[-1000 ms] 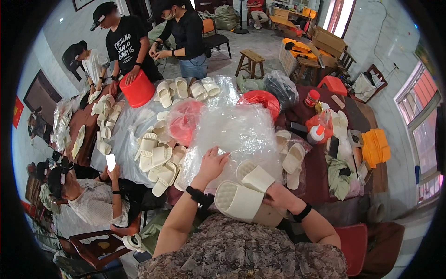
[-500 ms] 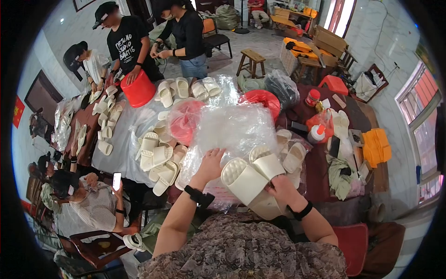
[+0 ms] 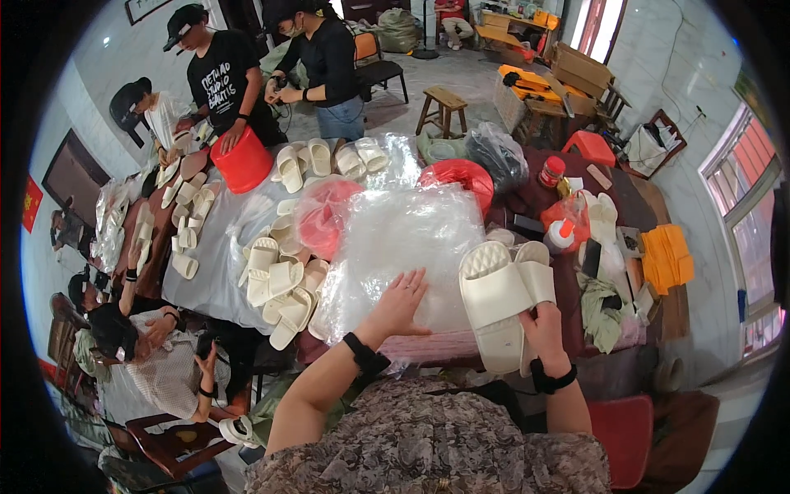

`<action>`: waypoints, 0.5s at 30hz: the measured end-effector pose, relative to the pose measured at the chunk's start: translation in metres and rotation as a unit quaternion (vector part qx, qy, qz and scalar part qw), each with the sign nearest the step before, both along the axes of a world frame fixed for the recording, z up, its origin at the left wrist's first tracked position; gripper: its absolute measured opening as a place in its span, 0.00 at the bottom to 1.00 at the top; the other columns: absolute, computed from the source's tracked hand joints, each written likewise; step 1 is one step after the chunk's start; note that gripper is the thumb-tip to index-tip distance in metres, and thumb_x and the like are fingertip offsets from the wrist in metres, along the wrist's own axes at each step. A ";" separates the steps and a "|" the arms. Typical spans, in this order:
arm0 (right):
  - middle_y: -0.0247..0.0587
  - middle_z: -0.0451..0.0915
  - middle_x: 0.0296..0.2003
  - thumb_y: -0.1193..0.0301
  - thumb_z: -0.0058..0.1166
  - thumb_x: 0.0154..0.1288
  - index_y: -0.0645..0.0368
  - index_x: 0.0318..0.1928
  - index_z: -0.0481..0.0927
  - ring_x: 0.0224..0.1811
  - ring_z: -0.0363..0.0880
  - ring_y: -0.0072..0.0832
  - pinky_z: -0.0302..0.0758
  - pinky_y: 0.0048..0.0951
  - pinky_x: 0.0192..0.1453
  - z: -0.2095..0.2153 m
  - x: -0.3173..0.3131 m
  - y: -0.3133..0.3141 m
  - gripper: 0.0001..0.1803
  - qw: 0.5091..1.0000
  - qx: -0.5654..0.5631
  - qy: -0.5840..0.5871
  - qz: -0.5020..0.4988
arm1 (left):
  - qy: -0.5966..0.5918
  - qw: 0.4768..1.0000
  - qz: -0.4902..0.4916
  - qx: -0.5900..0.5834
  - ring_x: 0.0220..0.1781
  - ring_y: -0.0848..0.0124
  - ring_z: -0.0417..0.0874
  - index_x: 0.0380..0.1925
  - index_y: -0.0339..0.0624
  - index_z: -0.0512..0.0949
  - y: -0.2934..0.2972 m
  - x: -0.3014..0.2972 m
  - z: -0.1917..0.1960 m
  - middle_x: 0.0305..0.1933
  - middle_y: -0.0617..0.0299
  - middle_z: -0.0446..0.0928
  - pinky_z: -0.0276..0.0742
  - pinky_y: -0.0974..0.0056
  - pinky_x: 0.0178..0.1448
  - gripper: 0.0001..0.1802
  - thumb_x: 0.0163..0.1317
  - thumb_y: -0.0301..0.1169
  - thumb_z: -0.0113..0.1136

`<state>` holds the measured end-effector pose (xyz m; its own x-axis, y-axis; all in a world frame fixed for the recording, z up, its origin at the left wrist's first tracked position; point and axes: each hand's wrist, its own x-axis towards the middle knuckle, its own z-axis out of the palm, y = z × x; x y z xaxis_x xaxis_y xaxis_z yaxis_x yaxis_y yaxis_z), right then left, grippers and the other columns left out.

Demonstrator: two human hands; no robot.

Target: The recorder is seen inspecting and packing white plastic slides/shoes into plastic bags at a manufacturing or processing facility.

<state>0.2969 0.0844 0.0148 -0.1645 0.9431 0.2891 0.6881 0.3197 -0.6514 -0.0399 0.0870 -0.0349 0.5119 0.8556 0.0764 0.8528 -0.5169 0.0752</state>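
Observation:
In my right hand (image 3: 545,336) is a pair of cream slippers (image 3: 497,306) with quilted insoles and wide plain straps, held upright at the right of the plastic stack. The fingers close round the side of the rear slipper, and part of the grip is hidden behind it. My left hand (image 3: 401,303) lies flat, fingers stretched, on a stack of clear plastic bags (image 3: 411,226). Left of the stack, more cream slippers (image 3: 284,292) are heaped on the table. A pink plastic bundle (image 3: 327,216) touches the stack's left edge.
A red bucket (image 3: 242,160) stands at the far left, with a co-worker's hand on it. Along the right lie a white bottle (image 3: 561,235), a red-lidded jar (image 3: 552,170) and an orange cloth (image 3: 666,257). Another person (image 3: 164,370) sits at the left edge.
My right hand has carried the slippers rightward and turned them more upright. My left hand has moved right and nearer, spreading flat on the bags. The seated person's phone has turned.

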 end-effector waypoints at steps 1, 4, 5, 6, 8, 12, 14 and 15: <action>0.54 0.79 0.27 0.71 0.61 0.57 0.67 0.38 0.79 0.30 0.79 0.51 0.74 0.44 0.35 0.002 0.002 -0.001 0.12 1.000 0.012 0.002 0.007 | -0.051 0.998 0.010 -0.035 0.77 0.42 0.51 0.64 0.42 0.71 0.002 0.003 -0.002 0.77 0.40 0.48 0.55 0.41 0.75 0.56 0.41 0.69 0.65; 0.54 0.81 0.31 0.71 0.61 0.56 0.65 0.43 0.79 0.35 0.81 0.50 0.76 0.42 0.39 0.011 0.001 -0.013 0.15 0.991 -0.061 0.116 0.006 | -0.079 0.994 0.012 -0.069 0.72 0.41 0.61 0.64 0.49 0.72 0.006 0.011 0.001 0.76 0.39 0.52 0.61 0.41 0.70 0.47 0.46 0.63 0.64; 0.54 0.81 0.31 0.71 0.61 0.56 0.65 0.43 0.79 0.35 0.81 0.50 0.76 0.42 0.39 0.010 0.000 -0.016 0.15 0.991 -0.061 0.117 0.000 | -0.057 0.996 0.007 -0.068 0.69 0.40 0.65 0.64 0.53 0.73 0.008 0.015 0.005 0.76 0.39 0.53 0.65 0.41 0.66 0.41 0.52 0.60 0.61; 0.54 0.81 0.35 0.71 0.61 0.56 0.64 0.46 0.79 0.38 0.82 0.50 0.76 0.41 0.42 0.009 -0.001 -0.019 0.17 0.987 -0.049 0.143 0.060 | -0.056 0.996 0.002 -0.069 0.69 0.40 0.65 0.64 0.53 0.73 0.011 0.019 0.004 0.76 0.39 0.53 0.65 0.41 0.66 0.41 0.52 0.60 0.61; 0.54 0.82 0.39 0.72 0.61 0.56 0.62 0.49 0.79 0.42 0.82 0.50 0.77 0.40 0.45 0.017 -0.012 -0.022 0.19 0.977 -0.036 0.171 0.121 | -0.030 0.994 0.044 -0.091 0.66 0.42 0.66 0.69 0.54 0.65 0.016 0.021 0.002 0.77 0.42 0.51 0.64 0.45 0.67 0.42 0.56 0.58 0.57; 0.54 0.79 0.49 0.66 0.63 0.56 0.59 0.55 0.77 0.48 0.79 0.52 0.77 0.43 0.50 0.017 -0.025 -0.024 0.25 0.950 0.005 0.040 0.310 | -0.030 0.995 0.018 -0.093 0.67 0.46 0.67 0.63 0.64 0.75 0.030 0.011 -0.026 0.78 0.62 0.56 0.62 0.42 0.67 0.26 0.67 0.48 0.41; 0.55 0.79 0.47 0.62 0.62 0.58 0.59 0.56 0.76 0.46 0.78 0.54 0.77 0.45 0.48 0.008 -0.034 -0.026 0.27 0.927 -0.038 -0.001 0.374 | -0.082 0.985 0.056 -0.142 0.68 0.49 0.66 0.63 0.65 0.75 0.039 0.007 -0.028 0.77 0.69 0.59 0.56 0.43 0.72 0.26 0.70 0.46 0.35; 0.55 0.79 0.44 0.61 0.61 0.60 0.60 0.55 0.75 0.43 0.78 0.54 0.76 0.46 0.46 0.005 -0.040 -0.026 0.26 0.922 -0.027 0.010 0.386 | -0.148 0.967 0.062 -0.197 0.68 0.51 0.66 0.64 0.64 0.74 0.047 0.001 -0.032 0.77 0.67 0.59 0.55 0.46 0.73 0.27 0.70 0.45 0.33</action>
